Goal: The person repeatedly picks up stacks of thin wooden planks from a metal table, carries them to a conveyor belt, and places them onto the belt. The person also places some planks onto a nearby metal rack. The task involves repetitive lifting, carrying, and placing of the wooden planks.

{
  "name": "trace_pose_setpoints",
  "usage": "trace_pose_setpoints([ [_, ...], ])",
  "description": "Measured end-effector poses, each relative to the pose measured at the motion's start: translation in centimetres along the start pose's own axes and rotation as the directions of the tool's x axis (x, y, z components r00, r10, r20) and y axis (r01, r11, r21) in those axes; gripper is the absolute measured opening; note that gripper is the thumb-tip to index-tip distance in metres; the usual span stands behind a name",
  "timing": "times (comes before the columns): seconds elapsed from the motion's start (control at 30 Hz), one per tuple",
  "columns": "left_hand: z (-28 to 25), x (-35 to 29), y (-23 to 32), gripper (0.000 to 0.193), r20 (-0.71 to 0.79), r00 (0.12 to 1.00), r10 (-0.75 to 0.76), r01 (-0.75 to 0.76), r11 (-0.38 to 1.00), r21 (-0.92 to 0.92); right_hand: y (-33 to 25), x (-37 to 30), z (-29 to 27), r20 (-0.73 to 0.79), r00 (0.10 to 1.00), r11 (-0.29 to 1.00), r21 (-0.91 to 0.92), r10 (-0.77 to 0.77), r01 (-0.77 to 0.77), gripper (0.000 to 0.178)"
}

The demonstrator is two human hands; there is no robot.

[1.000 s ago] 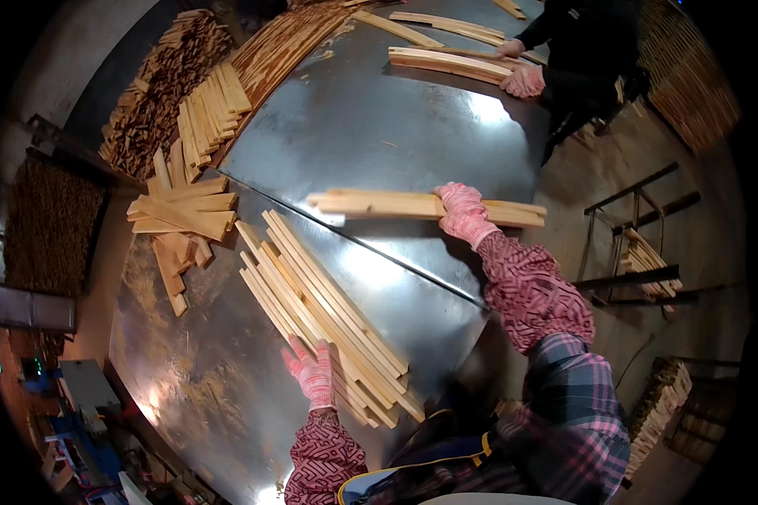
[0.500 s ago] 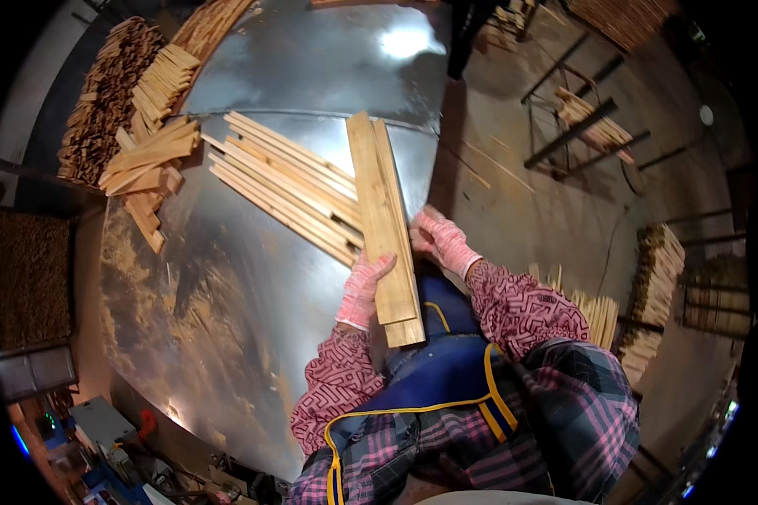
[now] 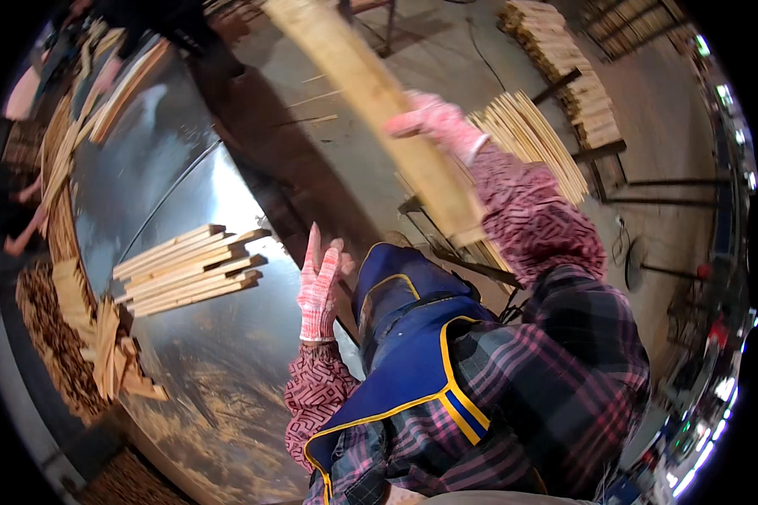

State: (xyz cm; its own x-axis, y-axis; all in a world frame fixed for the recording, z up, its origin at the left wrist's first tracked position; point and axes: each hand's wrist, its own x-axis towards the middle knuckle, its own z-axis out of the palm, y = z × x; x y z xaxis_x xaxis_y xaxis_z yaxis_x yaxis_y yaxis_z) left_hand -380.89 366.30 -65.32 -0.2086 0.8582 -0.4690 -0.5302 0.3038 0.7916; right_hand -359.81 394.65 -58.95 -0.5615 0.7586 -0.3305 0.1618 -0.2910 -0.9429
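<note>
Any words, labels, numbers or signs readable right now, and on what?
None readable.
No lettering shows on the wooden board in the right hand or on the blue apron.
The lit equipment at lower right is too small and blurred to tell.

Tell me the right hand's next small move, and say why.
I'd probably lower the long wooden board toward the pale slats beside it. The right hand has it out past the edge of the metal table, near those slats, while the left hand is open and empty, apart from the board.
</note>
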Motion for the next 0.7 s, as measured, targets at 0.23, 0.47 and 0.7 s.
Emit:
trace_pose_setpoints([
  [0.23, 0.7, 1.9, -6.8, 0.076, -0.117, 0.967, -0.228, 0.253, 0.921, 0.296, 14.0, -12.0, -21.1, -0.797, 0.600, 0.376, -0.536, 0.071, -0.756, 0.069],
  [0.47, 4.3, 5.9, -11.2, 0.074, -0.108, 0.906, -0.409, 0.412, 0.800, 0.436, 27.4, -16.6, -22.1, -0.586, 0.701, 0.412, -0.567, 0.407, -0.713, 0.087],
  [0.7, 7.0, 7.5, -9.6, 0.079, -0.102, 0.865, -0.491, 0.437, 0.637, 0.635, 36.3, -11.5, -14.1, -0.320, 0.747, 0.378, -0.708, 0.583, -0.597, 0.124],
])
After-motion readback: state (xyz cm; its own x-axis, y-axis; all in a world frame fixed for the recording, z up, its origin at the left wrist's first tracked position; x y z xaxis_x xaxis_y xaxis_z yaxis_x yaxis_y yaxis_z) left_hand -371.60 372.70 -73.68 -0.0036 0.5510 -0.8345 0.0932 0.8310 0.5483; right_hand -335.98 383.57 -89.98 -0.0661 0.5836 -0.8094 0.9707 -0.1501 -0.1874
